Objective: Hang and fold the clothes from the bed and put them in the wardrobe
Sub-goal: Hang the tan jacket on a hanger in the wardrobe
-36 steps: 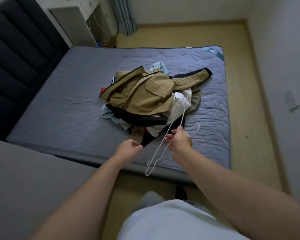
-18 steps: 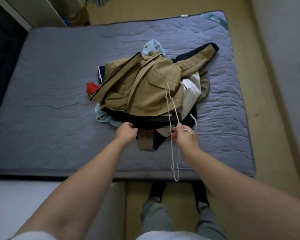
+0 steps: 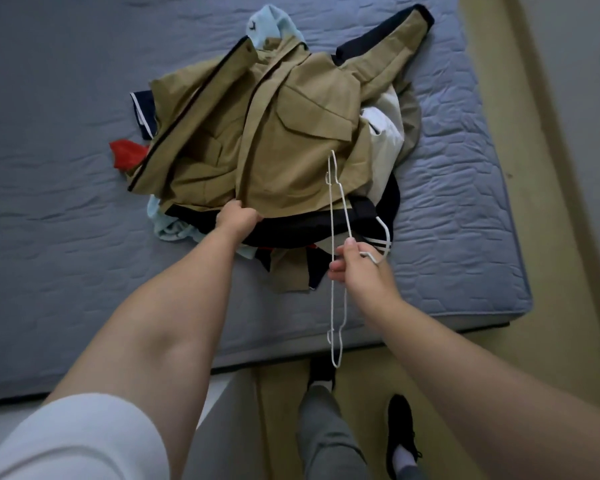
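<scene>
A person stands at the near edge of a bed [image 3: 66,168] and begins on the heap of clothes at its middle. The left hand [image 3: 238,216] grips the near hem of a khaki jacket [image 3: 291,140], fingers curled into the cloth and thumb tucked under the edge. The right hand [image 3: 355,268] holds a white wire hanger [image 3: 332,216] by its neck, fingers closed round the wire. The hook pokes out to the right and the frame runs near to far, seen almost edge on.

The jacket lies on top of the pile, front open, one sleeve flung toward the far right corner of the mattress. Beneath it lie a navy garment [image 3: 291,230], a white one [image 3: 385,140], a light blue piece [image 3: 267,26] at the far side and a scrap of red [image 3: 125,154] at the left. No wardrobe is in view.

The step in hand appears to be hanging the first item, with nothing yet folded or put away. The next move likely calls for lifting the jacket clear of the heap and finding its collar. Each end of the hanger must then go into a shoulder. The garments underneath may drag along if the jacket is pulled by its hem.
</scene>
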{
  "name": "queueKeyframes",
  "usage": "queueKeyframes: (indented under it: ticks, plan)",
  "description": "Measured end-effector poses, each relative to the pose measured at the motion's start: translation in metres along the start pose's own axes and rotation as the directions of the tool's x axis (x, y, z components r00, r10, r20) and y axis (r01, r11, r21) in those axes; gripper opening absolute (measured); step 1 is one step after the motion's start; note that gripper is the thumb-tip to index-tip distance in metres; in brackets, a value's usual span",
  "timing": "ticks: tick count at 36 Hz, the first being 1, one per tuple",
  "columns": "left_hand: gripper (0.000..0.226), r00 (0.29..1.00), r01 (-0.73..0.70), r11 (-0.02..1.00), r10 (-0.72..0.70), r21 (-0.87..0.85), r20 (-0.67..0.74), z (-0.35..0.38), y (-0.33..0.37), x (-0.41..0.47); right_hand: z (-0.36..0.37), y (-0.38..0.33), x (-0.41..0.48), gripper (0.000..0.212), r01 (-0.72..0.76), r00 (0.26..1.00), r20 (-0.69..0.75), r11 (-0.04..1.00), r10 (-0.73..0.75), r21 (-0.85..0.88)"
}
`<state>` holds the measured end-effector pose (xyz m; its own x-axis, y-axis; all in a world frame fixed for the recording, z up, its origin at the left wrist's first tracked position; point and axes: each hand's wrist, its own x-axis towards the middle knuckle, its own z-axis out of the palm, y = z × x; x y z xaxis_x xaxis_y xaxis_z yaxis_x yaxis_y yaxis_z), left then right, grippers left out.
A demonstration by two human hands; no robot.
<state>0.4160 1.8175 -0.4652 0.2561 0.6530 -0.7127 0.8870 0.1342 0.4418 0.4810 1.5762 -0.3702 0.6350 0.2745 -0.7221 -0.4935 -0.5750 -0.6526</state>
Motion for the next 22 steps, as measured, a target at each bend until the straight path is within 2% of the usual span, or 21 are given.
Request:
queueKeyframes:
  ticks: [1, 3, 4, 5, 7, 9, 12, 15, 19, 22]
  plan:
    - [0.062, 1.000, -0.020, 0.997, 0.019, -0.068, -0.022, 0.001, -0.003, 0.001, 0.001, 0.000, 0.001, 0.033, -0.010, 1.000, -0.004, 1.000, 0.010, 0.009]
    - [0.033, 0.988, -0.068, 0.984, 0.043, -0.163, -0.149, 0.003, -0.008, 0.000, 0.003, -0.001, 0.002, 0.033, -0.014, 1.000, -0.019, 1.000, 0.015, 0.023]
    - [0.020, 0.977, -0.083, 0.964, 0.028, -0.253, -0.212, 0.003, -0.007, -0.004, 0.003, -0.001, 0.001, 0.034, -0.017, 0.999, -0.029, 1.000, 0.018, 0.025]
    - [0.017, 0.970, -0.099, 0.922, 0.006, -0.374, -0.242, 0.002, -0.004, -0.011, 0.004, -0.002, 0.000, 0.035, -0.022, 0.999, -0.042, 1.000, 0.023, 0.021]
    - [0.028, 0.982, -0.127, 0.797, 0.018, -0.591, -0.186, -0.003, 0.004, -0.030, 0.004, -0.007, -0.004, 0.037, -0.039, 0.997, -0.062, 0.999, 0.039, 0.012]
    - [0.053, 0.992, -0.112, 0.735, 0.123, -0.669, -0.031, -0.005, 0.012, -0.061, 0.004, -0.016, -0.007, 0.042, -0.064, 0.996, -0.067, 0.998, 0.065, 0.015]
    - [0.066, 0.934, -0.072, 0.762, 0.277, -0.643, 0.224, -0.006, 0.019, -0.115, 0.000, -0.034, -0.016, 0.047, -0.064, 0.991, -0.115, 0.998, 0.062, -0.012]
    - [0.074, 0.870, 0.043, 0.780, 0.278, -0.624, 0.408, -0.006, 0.021, -0.162, -0.007, -0.056, -0.026, 0.050, -0.005, 0.986, -0.169, 0.998, -0.005, -0.060]
    - [0.071, 0.798, 0.057, 0.865, 0.261, -0.499, 0.543, -0.005, 0.012, -0.209, -0.018, -0.073, -0.041, 0.041, 0.072, 0.982, -0.159, 0.980, -0.103, -0.187]
    - [0.066, 0.771, 0.014, 0.937, 0.212, -0.350, 0.600, -0.001, 0.000, -0.229, -0.019, -0.075, -0.049, 0.055, 0.111, 0.987, -0.083, 0.952, -0.140, -0.286]
